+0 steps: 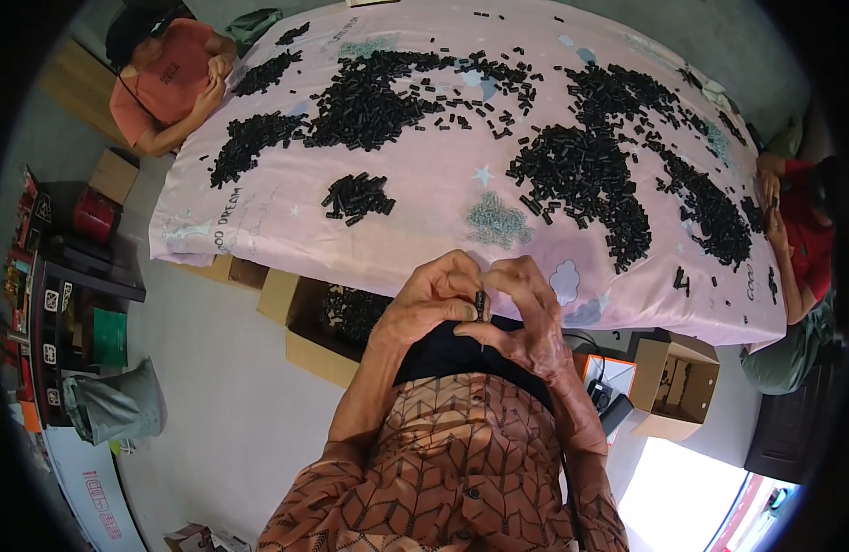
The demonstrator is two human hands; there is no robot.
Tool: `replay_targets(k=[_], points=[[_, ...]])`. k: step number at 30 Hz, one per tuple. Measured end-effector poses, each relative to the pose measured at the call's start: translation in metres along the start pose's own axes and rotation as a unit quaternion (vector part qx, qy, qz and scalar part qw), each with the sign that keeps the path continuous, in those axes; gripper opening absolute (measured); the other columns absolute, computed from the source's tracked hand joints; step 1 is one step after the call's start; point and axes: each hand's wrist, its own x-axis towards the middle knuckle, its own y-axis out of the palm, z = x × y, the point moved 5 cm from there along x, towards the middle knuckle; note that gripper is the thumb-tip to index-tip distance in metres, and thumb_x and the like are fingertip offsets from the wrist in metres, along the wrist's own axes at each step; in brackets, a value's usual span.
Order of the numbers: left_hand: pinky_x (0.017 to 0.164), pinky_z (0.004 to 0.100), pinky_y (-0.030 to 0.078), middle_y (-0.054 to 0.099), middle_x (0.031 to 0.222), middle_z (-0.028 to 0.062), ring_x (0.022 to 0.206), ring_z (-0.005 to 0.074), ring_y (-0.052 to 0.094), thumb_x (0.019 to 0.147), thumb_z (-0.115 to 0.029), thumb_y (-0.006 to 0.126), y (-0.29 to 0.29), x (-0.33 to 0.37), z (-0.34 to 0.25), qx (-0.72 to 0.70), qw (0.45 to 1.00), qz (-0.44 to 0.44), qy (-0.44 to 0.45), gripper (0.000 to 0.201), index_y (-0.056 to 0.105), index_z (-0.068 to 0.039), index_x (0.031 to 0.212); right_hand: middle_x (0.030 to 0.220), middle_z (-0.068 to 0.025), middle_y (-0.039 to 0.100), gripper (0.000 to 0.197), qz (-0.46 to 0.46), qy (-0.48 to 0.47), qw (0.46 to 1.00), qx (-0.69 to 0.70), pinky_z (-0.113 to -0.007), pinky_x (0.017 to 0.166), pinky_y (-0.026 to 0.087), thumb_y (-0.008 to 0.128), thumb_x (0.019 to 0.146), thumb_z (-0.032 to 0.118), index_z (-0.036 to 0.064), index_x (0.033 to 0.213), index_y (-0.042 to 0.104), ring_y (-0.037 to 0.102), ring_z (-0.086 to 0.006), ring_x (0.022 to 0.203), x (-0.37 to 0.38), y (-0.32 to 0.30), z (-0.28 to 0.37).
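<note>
My left hand [431,299] and my right hand [527,317] meet in front of my chest, fingertips together on one small black cylindrical part [480,304] held upright between them. Ahead lies a table under a pink printed cloth [424,189]. Large heaps of the same black parts [585,170] are spread over the cloth, with a small separate heap [357,197] nearest my hands. A pile of thin metal springs [498,221] lies just beyond my hands.
An open cardboard box [337,317] with black parts stands on the floor below the table edge, another box [675,382] at the right. One person in orange [167,83] sits at the far left corner, another in red [802,239] at the right. Shelves [65,294] line the left.
</note>
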Motion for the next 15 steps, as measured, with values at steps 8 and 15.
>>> replay_targets(k=[8,15], points=[[0.068,0.0219,0.047,0.067,0.089,0.0079,0.080,0.0113,0.063,0.080,0.004,0.068,0.0005,0.0030,0.0023,-0.021,0.999,0.030,0.005,0.035,0.048,-0.004,0.108,0.102,-0.0111,0.056,0.054,0.031,-0.029,0.999,0.009,-0.036,0.070,0.054,0.087,0.064,0.016,0.0057,0.111,0.063,0.060,-0.0273,0.088,-0.0025,0.0053,-0.0012],[0.070,0.0244,0.049,0.067,0.090,0.0104,0.080,0.0152,0.064,0.083,0.002,0.065,0.0007,0.0028,0.0051,-0.094,0.995,0.012,0.002,0.035,0.049,-0.001,0.114,0.098,-0.0104,0.061,0.049,-0.013,-0.026,0.999,0.035,-0.035,0.068,0.052,0.088,0.061,0.010,0.0038,0.102,0.062,0.060,-0.0249,0.084,-0.0033,0.0073,-0.0033]])
